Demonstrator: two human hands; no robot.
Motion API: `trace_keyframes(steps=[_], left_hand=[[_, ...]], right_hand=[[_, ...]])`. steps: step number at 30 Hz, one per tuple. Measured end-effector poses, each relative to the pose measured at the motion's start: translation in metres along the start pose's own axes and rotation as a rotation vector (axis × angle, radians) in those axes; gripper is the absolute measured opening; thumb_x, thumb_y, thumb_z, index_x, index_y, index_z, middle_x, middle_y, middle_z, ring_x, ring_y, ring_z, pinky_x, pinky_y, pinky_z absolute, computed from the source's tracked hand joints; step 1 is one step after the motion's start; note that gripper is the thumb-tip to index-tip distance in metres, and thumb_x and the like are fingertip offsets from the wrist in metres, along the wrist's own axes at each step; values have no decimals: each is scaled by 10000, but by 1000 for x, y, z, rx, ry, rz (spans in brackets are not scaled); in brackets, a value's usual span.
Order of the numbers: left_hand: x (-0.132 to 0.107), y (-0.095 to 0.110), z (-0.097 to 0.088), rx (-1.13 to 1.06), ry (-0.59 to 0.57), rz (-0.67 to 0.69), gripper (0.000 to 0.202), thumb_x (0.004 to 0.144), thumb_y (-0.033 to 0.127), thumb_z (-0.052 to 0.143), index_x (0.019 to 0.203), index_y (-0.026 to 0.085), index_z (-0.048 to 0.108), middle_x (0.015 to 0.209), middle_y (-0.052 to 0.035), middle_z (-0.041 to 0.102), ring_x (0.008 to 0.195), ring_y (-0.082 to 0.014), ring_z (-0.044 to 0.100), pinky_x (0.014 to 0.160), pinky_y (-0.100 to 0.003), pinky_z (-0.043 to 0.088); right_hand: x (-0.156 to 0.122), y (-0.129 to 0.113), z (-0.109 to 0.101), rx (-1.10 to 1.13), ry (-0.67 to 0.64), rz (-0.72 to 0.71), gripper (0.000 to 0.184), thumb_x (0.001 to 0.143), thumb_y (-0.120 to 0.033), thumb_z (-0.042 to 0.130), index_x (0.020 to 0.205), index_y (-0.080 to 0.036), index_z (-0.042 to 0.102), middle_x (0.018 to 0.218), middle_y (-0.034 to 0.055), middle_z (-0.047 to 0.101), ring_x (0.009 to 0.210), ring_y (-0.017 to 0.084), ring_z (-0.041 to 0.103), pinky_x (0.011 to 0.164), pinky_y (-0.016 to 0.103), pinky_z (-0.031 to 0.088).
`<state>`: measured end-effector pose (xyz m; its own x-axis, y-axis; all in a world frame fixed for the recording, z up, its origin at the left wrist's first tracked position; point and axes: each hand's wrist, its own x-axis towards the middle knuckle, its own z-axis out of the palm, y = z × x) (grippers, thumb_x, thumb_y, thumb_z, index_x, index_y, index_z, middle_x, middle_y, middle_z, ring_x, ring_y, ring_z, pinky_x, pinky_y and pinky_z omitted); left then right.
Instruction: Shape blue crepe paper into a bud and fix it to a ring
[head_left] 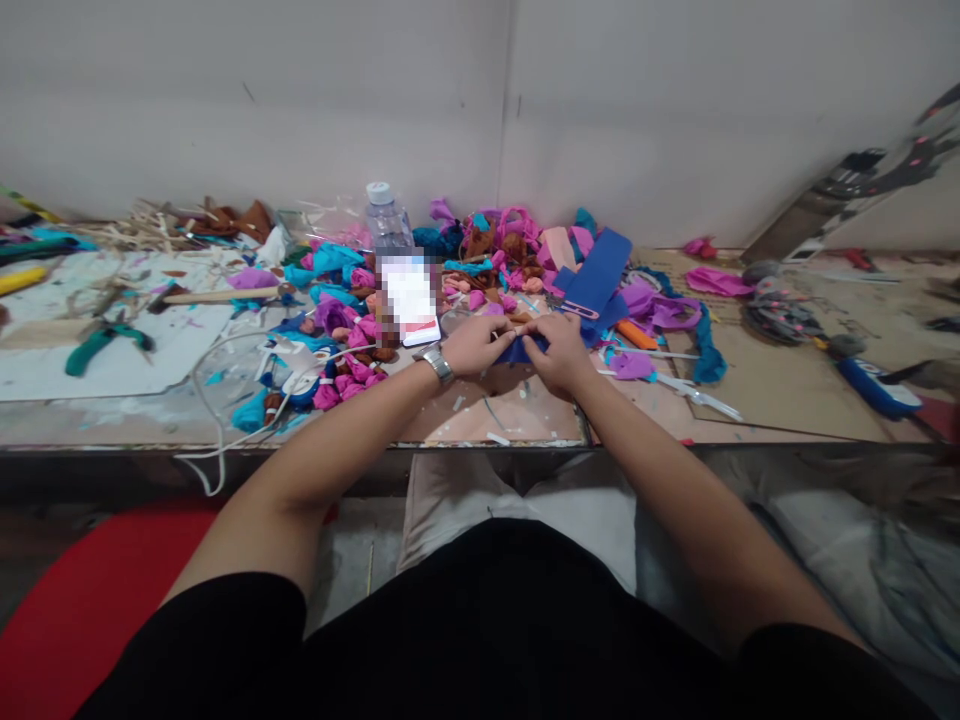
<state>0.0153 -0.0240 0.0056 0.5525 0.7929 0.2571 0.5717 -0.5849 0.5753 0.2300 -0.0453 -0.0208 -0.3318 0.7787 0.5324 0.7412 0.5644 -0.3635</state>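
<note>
Between my two hands, just above the front of the table, is a piece of dark blue crepe-like paper [516,353]. My left hand [478,345] pinches its left side, thumb and fingers pressed together. On the other side my right hand [559,350] grips it, with the fingertips of both hands almost meeting. The fingers cover part of the paper. A folded blue strip [602,272] lies behind my right hand, and an orange-handled tool [636,334] is to its right. A lit phone [409,298] leans just beyond my left hand.
Crumpled pink, teal, purple and brown bundles [356,330] cover the table's middle. A bottle [388,222] stands behind the phone. White scissors [701,395], a tape dispenser [874,385], green pliers [105,345] and a hammer [221,295] lie around. A white cable [199,385] hangs over the front edge.
</note>
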Motion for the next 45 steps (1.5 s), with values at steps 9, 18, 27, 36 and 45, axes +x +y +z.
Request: trace_keyframes(steps=[9, 18, 27, 36, 45], left_hand=[[0, -2, -2, 52, -32, 6, 277, 946, 363, 587, 946, 174, 790, 882, -58, 763, 782, -196, 626, 726, -333, 414], [0, 2, -7, 57, -55, 10, 313, 970, 297, 530, 915, 162, 807, 795, -42, 726, 711, -177, 567, 698, -331, 375], [-3, 6, -6, 198, -33, 54, 341, 983, 366, 533, 974, 167, 810, 838, -73, 758, 737, -201, 603, 697, -351, 366], [-3, 6, -5, 265, 43, 56, 359, 982, 408, 552, 1021, 201, 842, 909, -84, 806, 798, -232, 661, 733, -371, 398], [-1, 3, -5, 154, 16, -17, 336, 972, 384, 574, 971, 183, 843, 864, -70, 796, 757, -204, 641, 720, -354, 403]], right_hand=[[0, 0, -1, 18, 31, -39, 113, 977, -297, 617, 1002, -238, 710, 1061, 83, 800, 1078, 310, 657, 1025, 506, 331], [0, -2, -2, 8, 63, -61, 120, 996, -301, 616, 992, -237, 717, 1052, 71, 804, 1070, 297, 665, 1042, 496, 322], [-1, -3, -1, -11, 21, -56, 147, 1005, -332, 603, 984, -234, 710, 1006, 74, 797, 1017, 294, 650, 1028, 495, 322], [0, -5, 0, -43, -10, -74, 158, 1020, -335, 582, 1015, -230, 700, 1028, 87, 793, 1049, 303, 655, 1035, 507, 314], [-1, -5, -1, -23, 4, -60, 153, 1001, -322, 634, 1043, -243, 758, 1061, 73, 829, 1044, 301, 680, 1053, 520, 309]])
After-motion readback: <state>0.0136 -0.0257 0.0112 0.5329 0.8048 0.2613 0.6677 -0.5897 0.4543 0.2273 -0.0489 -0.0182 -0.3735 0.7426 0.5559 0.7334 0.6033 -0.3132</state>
